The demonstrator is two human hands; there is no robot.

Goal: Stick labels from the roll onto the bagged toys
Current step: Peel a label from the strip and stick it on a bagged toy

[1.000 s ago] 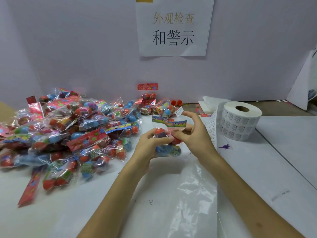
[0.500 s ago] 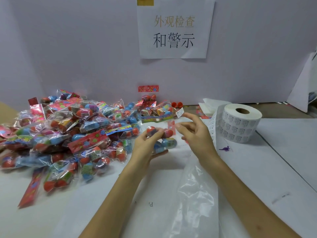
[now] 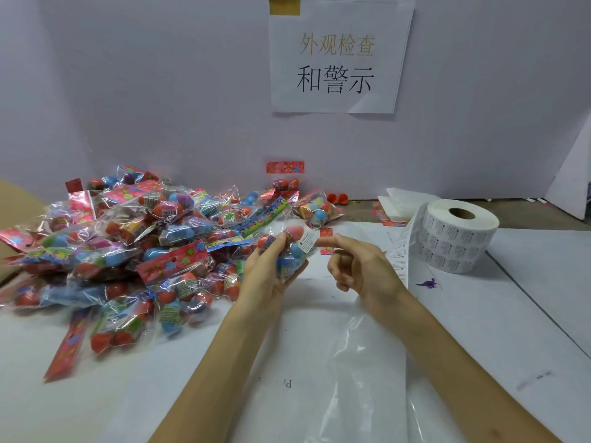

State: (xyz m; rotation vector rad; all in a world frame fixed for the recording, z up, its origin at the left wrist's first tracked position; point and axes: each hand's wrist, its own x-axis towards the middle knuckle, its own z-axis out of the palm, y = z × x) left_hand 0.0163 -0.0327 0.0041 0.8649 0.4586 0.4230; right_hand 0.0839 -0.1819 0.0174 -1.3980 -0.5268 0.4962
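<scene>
nearest the viewer, a clear plastic sheet (image 3: 361,378) lies crumpled on the white counter (image 3: 479,330), between the two forearms. the hands are apart, with a narrow gap between them. the left hand (image 3: 268,276) is raised above the counter and grips a bagged toy (image 3: 292,260), fingers curled round the clear bag, which holds red and blue egg-shaped pieces. a small white label (image 3: 307,242) sits on the upper right face of this bag. the right hand (image 3: 361,266) holds nothing: its index finger is extended with the tip at the right edge of the label, and the other fingers are loosely curled. firm contact with the label cannot be confirmed.

right of that hand, a small purple toy dinosaur (image 3: 427,283) lies on the counter. behind it stands the label roll (image 3: 460,238), flat on its side, with a strip of labels (image 3: 399,251) trailing down its left side towards the right hand. to the left, a large pile of bagged toys (image 3: 128,244) covers the counter. at the back, a paper sign (image 3: 339,55) with printed chinese characters is fixed to the wall (image 3: 160,91).
</scene>
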